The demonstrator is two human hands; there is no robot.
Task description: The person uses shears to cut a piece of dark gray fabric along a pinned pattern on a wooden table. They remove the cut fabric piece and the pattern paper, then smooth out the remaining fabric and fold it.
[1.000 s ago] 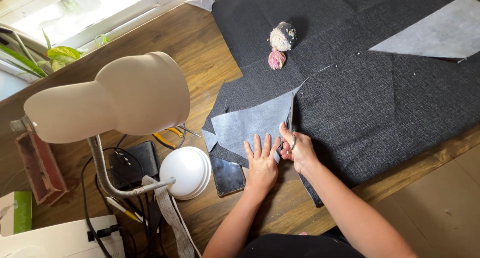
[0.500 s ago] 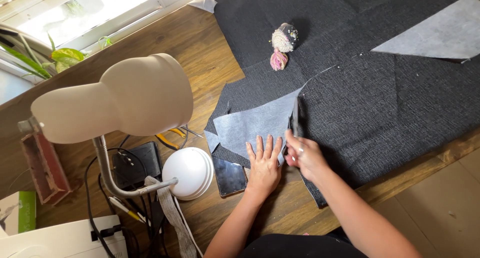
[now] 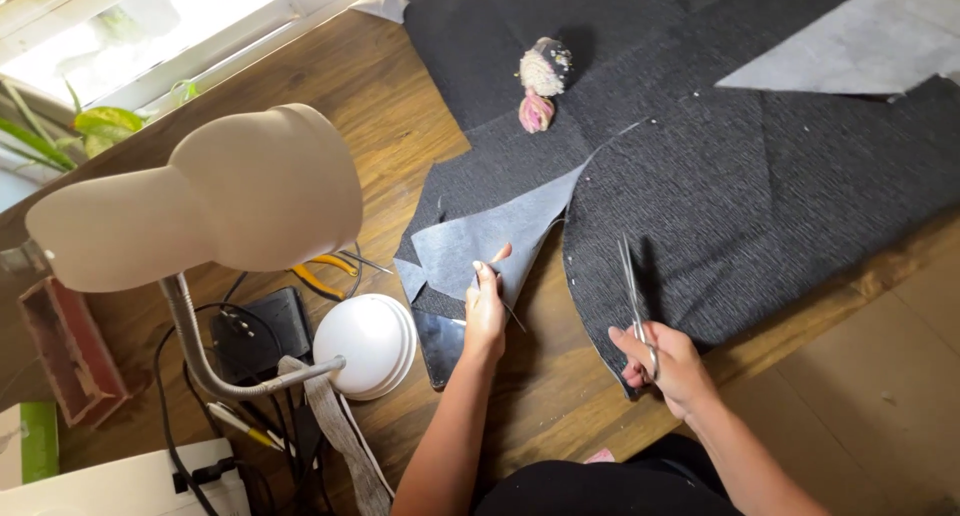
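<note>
Fabric: dark grey cloth [image 3: 760, 186] spread over the tabletop's [image 3: 330, 106] far right, pale lining showing.
Progress: curved cut already run through; cut piece [image 3: 480, 238] parted toward the near edge; trimming probably left.
Left hand [image 3: 487, 311]: pinching cut piece's edge.
Right hand [image 3: 668, 364]: closed around scissors [image 3: 632, 294], blades on cloth.
Lamp [image 3: 210, 211]: left side.

The dark fabric [image 3: 740, 176] and the pale grey sheet [image 3: 860, 61] run off the top and right edges. The white lamp [image 3: 220, 201] hides the table behind it. The right hand [image 3: 665, 361] covers the handles of the scissors [image 3: 632, 296].
</note>
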